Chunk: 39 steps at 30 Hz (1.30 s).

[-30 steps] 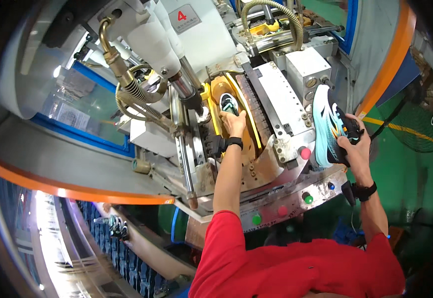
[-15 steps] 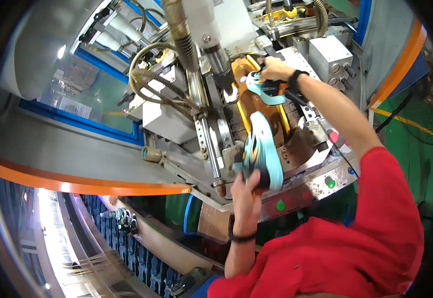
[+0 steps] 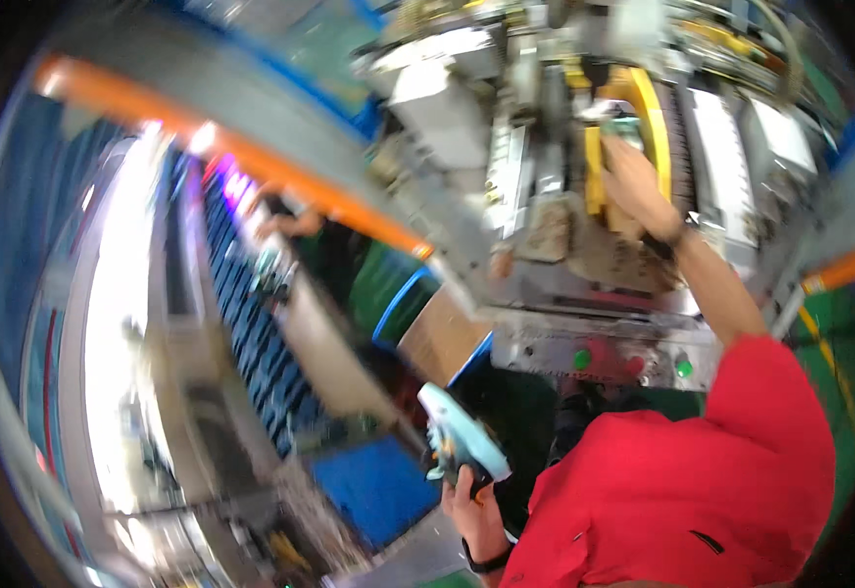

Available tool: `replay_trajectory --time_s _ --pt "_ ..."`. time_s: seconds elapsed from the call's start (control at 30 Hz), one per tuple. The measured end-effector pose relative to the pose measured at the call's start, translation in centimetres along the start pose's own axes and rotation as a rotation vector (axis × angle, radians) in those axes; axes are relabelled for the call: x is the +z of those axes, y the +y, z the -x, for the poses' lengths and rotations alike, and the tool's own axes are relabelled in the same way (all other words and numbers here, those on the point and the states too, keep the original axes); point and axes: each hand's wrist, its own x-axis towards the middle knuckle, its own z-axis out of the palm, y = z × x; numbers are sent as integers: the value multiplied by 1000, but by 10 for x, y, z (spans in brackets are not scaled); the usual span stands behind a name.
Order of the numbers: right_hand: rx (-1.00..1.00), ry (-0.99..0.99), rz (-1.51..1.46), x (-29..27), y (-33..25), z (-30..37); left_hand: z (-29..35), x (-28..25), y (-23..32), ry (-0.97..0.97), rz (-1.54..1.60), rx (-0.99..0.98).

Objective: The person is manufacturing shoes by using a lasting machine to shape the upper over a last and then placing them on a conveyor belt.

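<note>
My left hand (image 3: pixel 470 512) is closed round the dark heel end of a light-blue sports shoe (image 3: pixel 466 431), held off to the side of the machine with its toe pointing away. My right hand (image 3: pixel 633 184) reaches into the machine between two yellow curved pads (image 3: pixel 656 132). Its fingertips are at a second light-blue shoe (image 3: pixel 623 125), which sits between the pads and shows only in part. Motion blur smears the fingers, so their grip is unclear.
A metal machine bed (image 3: pixel 584 279) with green and red buttons (image 3: pixel 582 360) along its front lies ahead. An orange-edged guard (image 3: pixel 251 162) runs at left. Beyond it, a dark ridged conveyor (image 3: pixel 251 304) carries a shoe (image 3: pixel 272 269), near another person's arm (image 3: pixel 295 223). A blue panel (image 3: pixel 373 485) lies below.
The view has swung left. My left hand has carried its shoe out of the machine, toward the conveyor side. The other shoe now sits between the yellow pads, under my right hand.
</note>
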Motion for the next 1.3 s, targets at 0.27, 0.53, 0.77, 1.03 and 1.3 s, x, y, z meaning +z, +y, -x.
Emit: replay_trajectory --time_s 0.27,0.53,0.77,1.03,1.3 --pt "-286 -451 -428 36 -141 228 30 -30 -48 39 442 -313" --pt "-381 -508 -439 105 -114 260 71 -141 -127 515 781 -163" --pt "-487 -417 -884 36 -319 117 63 -315 -258 937 826 -107" --pt "-1391 -6 -936 -139 -752 58 41 -508 -327 1399 583 -24" --pt "-2104 314 -569 -210 -1123 164 -19 -574 -393 1584 -238 -415"
